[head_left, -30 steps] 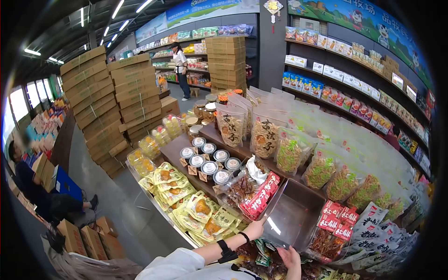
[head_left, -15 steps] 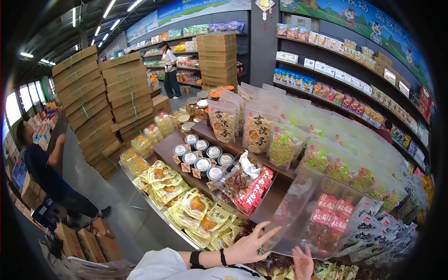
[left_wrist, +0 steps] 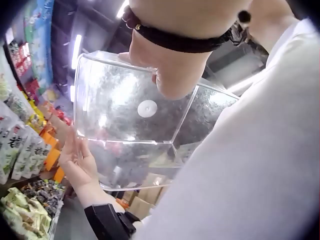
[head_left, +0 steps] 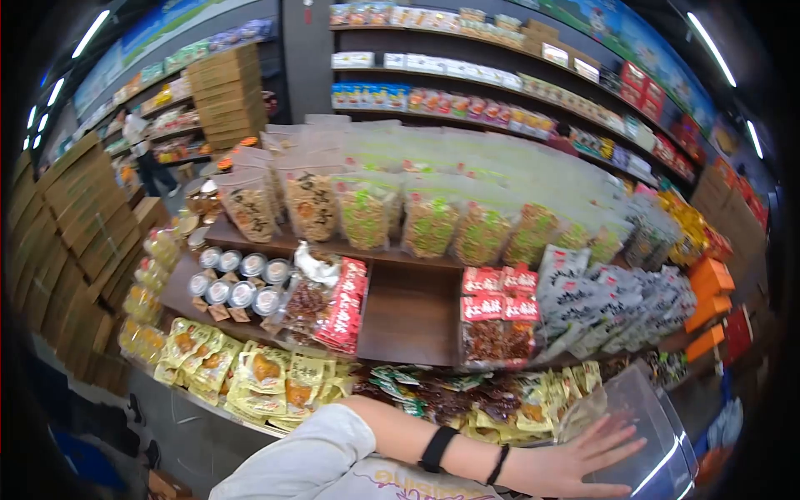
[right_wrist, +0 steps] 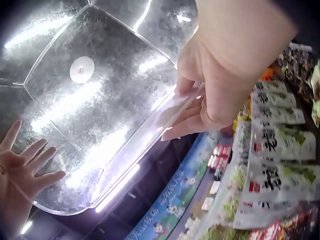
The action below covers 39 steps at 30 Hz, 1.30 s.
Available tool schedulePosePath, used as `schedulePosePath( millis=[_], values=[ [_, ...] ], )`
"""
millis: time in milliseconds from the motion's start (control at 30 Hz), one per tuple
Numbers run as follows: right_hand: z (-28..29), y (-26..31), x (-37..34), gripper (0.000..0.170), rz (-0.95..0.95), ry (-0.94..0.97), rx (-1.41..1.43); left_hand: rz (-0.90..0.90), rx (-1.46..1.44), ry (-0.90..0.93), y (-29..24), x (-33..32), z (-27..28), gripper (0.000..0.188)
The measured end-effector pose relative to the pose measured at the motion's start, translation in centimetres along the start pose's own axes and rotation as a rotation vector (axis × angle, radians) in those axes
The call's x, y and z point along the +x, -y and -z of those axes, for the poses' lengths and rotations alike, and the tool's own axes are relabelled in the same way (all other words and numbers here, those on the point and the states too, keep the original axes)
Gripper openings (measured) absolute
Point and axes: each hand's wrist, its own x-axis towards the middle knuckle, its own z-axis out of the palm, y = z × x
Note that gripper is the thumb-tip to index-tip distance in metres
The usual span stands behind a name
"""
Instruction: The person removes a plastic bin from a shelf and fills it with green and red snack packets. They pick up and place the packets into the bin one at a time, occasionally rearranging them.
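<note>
A clear plastic bin [head_left: 646, 408] is held up at the lower right of the head view, off the display stand. My left hand [head_left: 575, 467] lies against it with its fingers straight and spread. Through the plastic, those spread left fingers [right_wrist: 37, 157] also show in the right wrist view. My right hand [right_wrist: 217, 80] pinches the bin's wall at its rim, thumb on one side and fingers on the other. It is hidden in the head view. A round white spot [left_wrist: 147, 108] marks one of the bin's panels.
A bare dark wooden shelf [head_left: 412, 312] lies between red-labelled bags [head_left: 500, 317] and a bag with a red-packaged strip [head_left: 350, 308]. Grey-white pouches [head_left: 617, 304] stand to the right, yellow packets [head_left: 258, 375] along the front. Orange boxes [head_left: 708, 279] border the right end.
The bin has come off the shelf, lifted, tilted and carried right, leaving bare wood where it stood. The head view has turned right. My left hand has moved along with the bin, fingers now spread.
</note>
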Motion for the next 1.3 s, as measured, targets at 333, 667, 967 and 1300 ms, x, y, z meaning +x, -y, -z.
schedulePosePath(
  millis=[333,667,967,1300],
  values=[
    [1.0,4.9,-8.5,0.063,0.405,-0.107,-0.074,-0.233,-0.409,-0.191,-3.8,3.5,-5.4,0.054],
    [-3.6,16.2,-20.2,0.074,0.442,-0.321,-0.673,-0.255,-0.370,-0.038,-3.7,3.0,-2.2,0.057],
    [-13.1,18.7,-19.5,0.035,-0.395,0.107,-1.541,-0.310,-0.430,-0.005,-3.1,0.9,-1.6,0.046],
    [-16.3,16.2,-17.4,0.037,-0.193,0.235,-1.449,-0.409,-0.363,-0.013,-2.9,0.2,0.1,0.071]
  ],
)
